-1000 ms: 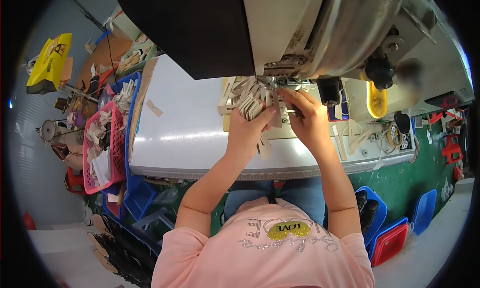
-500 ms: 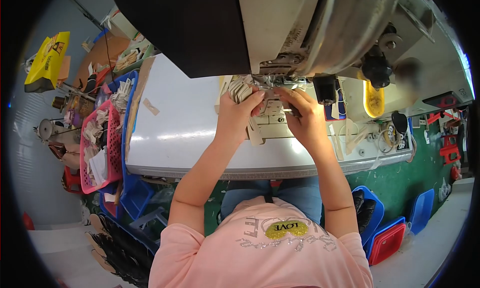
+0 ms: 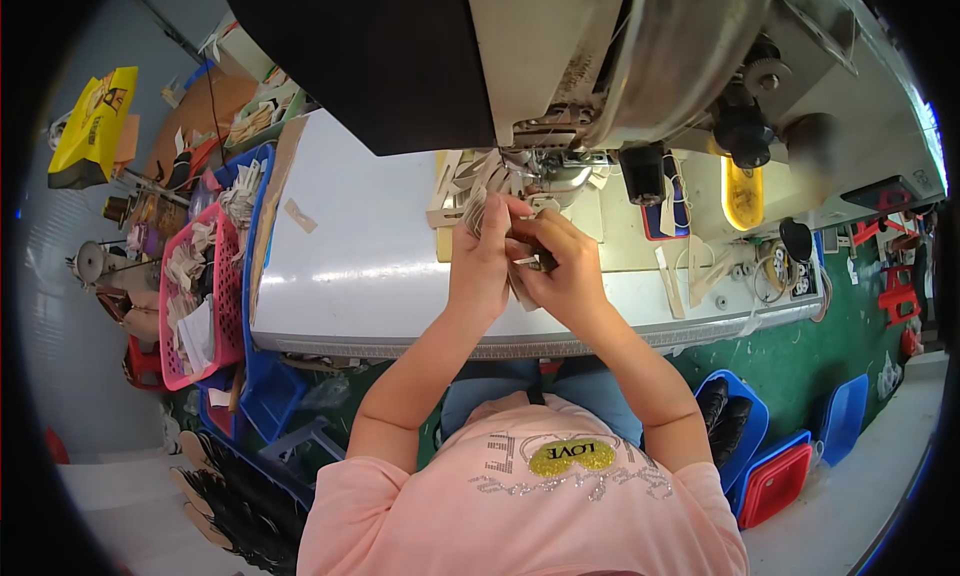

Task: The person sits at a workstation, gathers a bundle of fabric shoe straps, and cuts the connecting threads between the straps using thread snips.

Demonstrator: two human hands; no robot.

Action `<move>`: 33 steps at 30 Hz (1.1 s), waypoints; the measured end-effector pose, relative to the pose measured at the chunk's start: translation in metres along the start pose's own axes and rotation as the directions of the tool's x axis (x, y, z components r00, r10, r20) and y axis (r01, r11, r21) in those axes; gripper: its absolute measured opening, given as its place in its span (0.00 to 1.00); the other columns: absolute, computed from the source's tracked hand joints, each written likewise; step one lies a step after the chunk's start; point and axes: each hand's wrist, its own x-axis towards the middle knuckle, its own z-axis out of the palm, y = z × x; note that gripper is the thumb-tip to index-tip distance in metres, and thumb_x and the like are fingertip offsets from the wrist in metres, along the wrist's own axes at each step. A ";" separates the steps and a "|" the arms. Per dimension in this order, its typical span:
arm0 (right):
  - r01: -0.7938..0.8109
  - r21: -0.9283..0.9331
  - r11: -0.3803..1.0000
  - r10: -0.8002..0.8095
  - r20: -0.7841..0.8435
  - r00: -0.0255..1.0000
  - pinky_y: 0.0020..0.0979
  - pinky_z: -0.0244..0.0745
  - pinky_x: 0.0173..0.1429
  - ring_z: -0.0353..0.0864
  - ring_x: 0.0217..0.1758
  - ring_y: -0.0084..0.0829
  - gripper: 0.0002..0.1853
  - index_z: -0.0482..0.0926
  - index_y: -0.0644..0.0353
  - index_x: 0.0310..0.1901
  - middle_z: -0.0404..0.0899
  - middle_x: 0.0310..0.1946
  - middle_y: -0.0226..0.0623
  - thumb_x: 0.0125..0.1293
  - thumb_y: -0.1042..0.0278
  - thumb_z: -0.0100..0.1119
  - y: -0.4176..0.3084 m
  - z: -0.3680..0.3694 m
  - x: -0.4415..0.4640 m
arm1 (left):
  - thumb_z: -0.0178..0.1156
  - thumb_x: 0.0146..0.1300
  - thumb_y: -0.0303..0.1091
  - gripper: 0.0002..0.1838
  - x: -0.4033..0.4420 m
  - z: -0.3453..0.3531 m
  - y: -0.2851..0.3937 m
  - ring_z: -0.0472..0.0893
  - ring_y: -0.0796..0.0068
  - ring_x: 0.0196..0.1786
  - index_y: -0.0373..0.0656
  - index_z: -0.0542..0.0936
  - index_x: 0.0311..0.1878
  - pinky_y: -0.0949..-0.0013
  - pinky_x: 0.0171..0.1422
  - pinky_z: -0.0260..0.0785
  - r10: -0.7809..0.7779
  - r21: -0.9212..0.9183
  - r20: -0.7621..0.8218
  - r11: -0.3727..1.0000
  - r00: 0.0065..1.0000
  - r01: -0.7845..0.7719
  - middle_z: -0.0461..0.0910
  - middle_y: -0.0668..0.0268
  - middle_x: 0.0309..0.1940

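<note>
My left hand (image 3: 482, 261) is closed around a bundle of pale, flat cut pieces (image 3: 474, 212), thumb on top. Close against it, my right hand (image 3: 568, 261) has its fingers curled, with a small dark tool (image 3: 545, 260) partly visible in the palm; its exact kind is hidden. The fingertips of both hands meet at the pieces, just in front of the sewing machine (image 3: 545, 126). Behind my left hand, more pale pieces (image 3: 450, 191) lie in a shallow box beside the machine's needle area.
The white sewing table (image 3: 350, 246) carries loose pale strips (image 3: 668, 281) at right and a yellow tray (image 3: 742, 191). A pink basket (image 3: 228, 306) full of pieces stands at left. Blue bins (image 3: 740, 416) sit on the floor at right.
Both hands have drawn back from the needle area toward me, and my right hand has moved left against my left hand. The bundle came along in my left hand.
</note>
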 end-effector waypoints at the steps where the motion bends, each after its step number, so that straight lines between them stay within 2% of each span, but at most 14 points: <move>1: 0.005 -0.027 1.000 -0.005 -0.024 1.000 0.29 0.70 0.23 0.75 0.22 0.36 0.17 0.77 0.64 0.37 0.73 0.26 0.36 0.40 0.81 0.60 0.000 0.003 -0.003 | 0.51 0.66 0.49 0.19 0.000 -0.003 -0.005 0.67 0.86 0.21 0.40 0.73 0.34 0.80 0.23 0.58 0.000 -0.003 -0.004 1.000 1.000 0.000 0.71 0.71 0.25; 2: 0.009 -0.053 0.999 -0.012 -0.049 0.999 0.30 0.70 0.24 0.75 0.22 0.36 0.16 0.77 0.65 0.36 0.72 0.26 0.36 0.39 0.81 0.61 -0.001 0.006 -0.005 | 0.51 0.66 0.49 0.18 -0.001 -0.005 -0.008 0.66 0.87 0.21 0.40 0.73 0.34 0.80 0.23 0.58 0.001 -0.005 -0.007 1.000 1.000 -0.001 0.71 0.71 0.24; 5: 0.156 -0.275 0.949 -0.185 -0.080 0.979 0.31 0.71 0.24 0.76 0.23 0.38 0.14 0.75 0.65 0.33 0.72 0.27 0.37 0.40 0.79 0.62 -0.002 0.010 -0.009 | 0.52 0.66 0.48 0.17 -0.003 -0.008 -0.011 0.66 0.88 0.22 0.41 0.73 0.33 0.79 0.24 0.58 0.018 0.038 -0.015 0.999 1.000 -0.017 0.70 0.73 0.22; 6: 0.107 -0.277 0.955 -0.128 -0.060 0.990 0.30 0.71 0.25 0.76 0.23 0.38 0.12 0.75 0.65 0.31 0.73 0.26 0.38 0.41 0.80 0.62 -0.003 0.008 -0.010 | 0.53 0.65 0.48 0.17 -0.003 -0.007 -0.012 0.66 0.88 0.22 0.42 0.72 0.32 0.79 0.24 0.58 0.025 0.061 -0.013 0.998 1.000 -0.024 0.70 0.74 0.21; 9: -0.055 0.055 0.997 0.059 -0.092 0.994 0.28 0.69 0.24 0.75 0.21 0.32 0.07 0.74 0.66 0.28 0.74 0.22 0.38 0.45 0.80 0.62 -0.004 -0.005 -0.004 | 0.57 0.64 0.43 0.14 0.000 -0.002 -0.011 0.66 0.88 0.21 0.42 0.73 0.31 0.79 0.24 0.58 0.030 0.120 -0.051 0.993 0.998 -0.023 0.69 0.76 0.19; 10: -0.250 0.169 0.953 0.261 -0.050 0.964 0.25 0.67 0.24 0.73 0.19 0.25 0.04 0.74 0.66 0.26 0.74 0.17 0.37 0.50 0.79 0.61 -0.008 -0.012 0.000 | 0.58 0.63 0.41 0.12 0.001 -0.003 -0.009 0.67 0.88 0.22 0.42 0.73 0.31 0.79 0.25 0.58 0.017 0.158 -0.019 0.987 1.000 -0.014 0.70 0.75 0.20; 11: -0.322 0.263 0.910 0.335 -0.007 0.942 0.20 0.62 0.24 0.66 0.20 0.14 0.05 0.74 0.66 0.26 0.71 0.15 0.26 0.58 0.78 0.56 -0.010 -0.018 0.004 | 0.58 0.62 0.39 0.11 0.002 -0.005 -0.006 0.67 0.87 0.22 0.42 0.73 0.30 0.80 0.25 0.58 0.003 0.197 0.013 0.980 1.000 -0.005 0.70 0.75 0.20; 13: -0.418 0.255 0.872 0.403 0.108 0.909 0.19 0.62 0.25 0.65 0.22 0.13 0.05 0.74 0.67 0.26 0.71 0.17 0.24 0.59 0.79 0.54 0.000 -0.027 0.009 | 0.60 0.60 0.35 0.08 0.006 -0.006 0.000 0.68 0.87 0.22 0.42 0.74 0.30 0.80 0.26 0.59 -0.023 0.242 0.048 0.970 0.999 0.011 0.72 0.74 0.21; 16: -0.171 0.170 0.970 0.184 -0.060 0.981 0.20 0.64 0.25 0.68 0.22 0.16 0.00 0.76 0.67 0.30 0.74 0.20 0.29 0.57 0.81 0.56 0.011 -0.026 0.010 | 0.61 0.57 0.32 0.06 0.015 -0.003 0.010 0.70 0.85 0.23 0.41 0.75 0.31 0.79 0.27 0.61 -0.072 0.246 0.057 0.968 0.996 0.056 0.74 0.72 0.22; 19: 0.050 -0.122 0.991 -0.068 -0.155 0.985 0.22 0.66 0.26 0.72 0.22 0.23 0.07 0.78 0.66 0.35 0.76 0.25 0.35 0.53 0.82 0.59 0.010 -0.031 0.022 | 0.63 0.55 0.32 0.07 0.026 -0.003 0.020 0.71 0.83 0.23 0.41 0.76 0.33 0.77 0.27 0.62 -0.138 0.244 0.053 0.962 0.989 0.121 0.75 0.71 0.23; 20: 0.043 -0.120 0.992 -0.058 -0.120 0.991 0.25 0.69 0.28 0.74 0.23 0.30 0.13 0.79 0.63 0.39 0.77 0.27 0.38 0.50 0.84 0.60 0.012 -0.033 0.022 | 0.63 0.54 0.32 0.08 0.029 -0.003 0.021 0.71 0.83 0.23 0.41 0.77 0.34 0.77 0.27 0.63 -0.143 0.249 0.053 0.960 0.988 0.126 0.75 0.71 0.23; 23: 0.107 -0.132 0.985 -0.119 -0.087 0.989 0.26 0.68 0.23 0.75 0.20 0.28 0.24 0.80 0.57 0.43 0.78 0.31 0.38 0.42 0.88 0.56 0.018 -0.035 0.023 | 0.64 0.53 0.32 0.09 0.031 -0.003 0.023 0.72 0.82 0.24 0.40 0.77 0.35 0.77 0.27 0.63 -0.156 0.228 0.040 0.963 0.987 0.143 0.75 0.71 0.24; 29: 0.117 -0.208 0.971 -0.132 -0.060 0.989 0.31 0.72 0.25 0.76 0.22 0.35 0.28 0.79 0.53 0.46 0.76 0.28 0.39 0.39 0.88 0.54 0.016 -0.035 0.024 | 0.63 0.54 0.32 0.11 0.032 -0.003 0.022 0.72 0.83 0.25 0.40 0.76 0.39 0.78 0.27 0.63 -0.163 0.234 0.053 0.961 0.985 0.147 0.75 0.71 0.26; 33: 0.073 -0.247 0.966 -0.078 -0.011 0.997 0.33 0.73 0.26 0.78 0.23 0.37 0.28 0.78 0.50 0.46 0.76 0.28 0.39 0.40 0.87 0.53 0.010 -0.039 0.025 | 0.62 0.54 0.32 0.11 0.032 -0.001 0.025 0.72 0.84 0.24 0.40 0.76 0.39 0.78 0.25 0.62 -0.162 0.226 0.059 0.963 0.985 0.145 0.75 0.71 0.26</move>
